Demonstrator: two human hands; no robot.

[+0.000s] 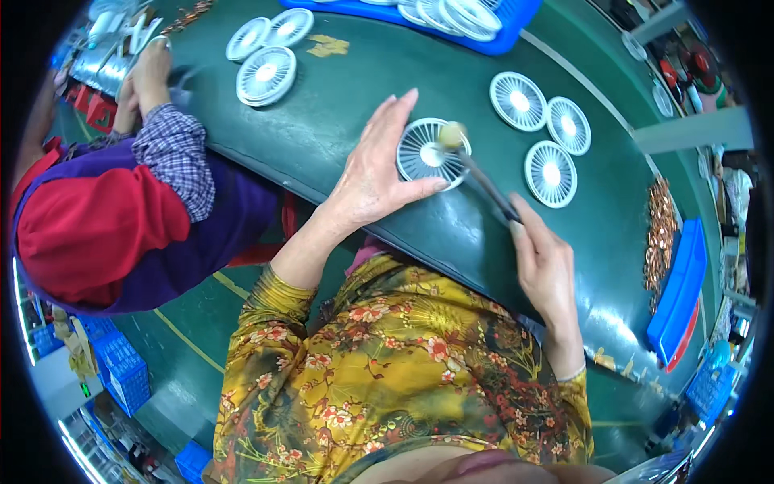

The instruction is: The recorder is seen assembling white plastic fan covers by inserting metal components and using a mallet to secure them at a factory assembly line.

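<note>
A round white slotted grille (418, 164) lies on the green table in front of me. Cupped around its left side, my left hand (375, 169) has its fingers stretched out and its thumb at the near rim. In my right hand (545, 262) is a small mallet (488, 187) with a dark handle, gripped near its end. Its blurred yellowish head is over the upper right part of the grille; whether it touches I cannot tell. To the right lie three more white grilles (551, 174), and further left is a small group of them (266, 76).
A blue tray (504, 36) with several grilles sits at the far edge. Copper-coloured pieces (659, 234) are heaped at the right beside a blue bin (679, 294). At my left a co-worker in a red cap (101, 230) works at the same table (322, 121).
</note>
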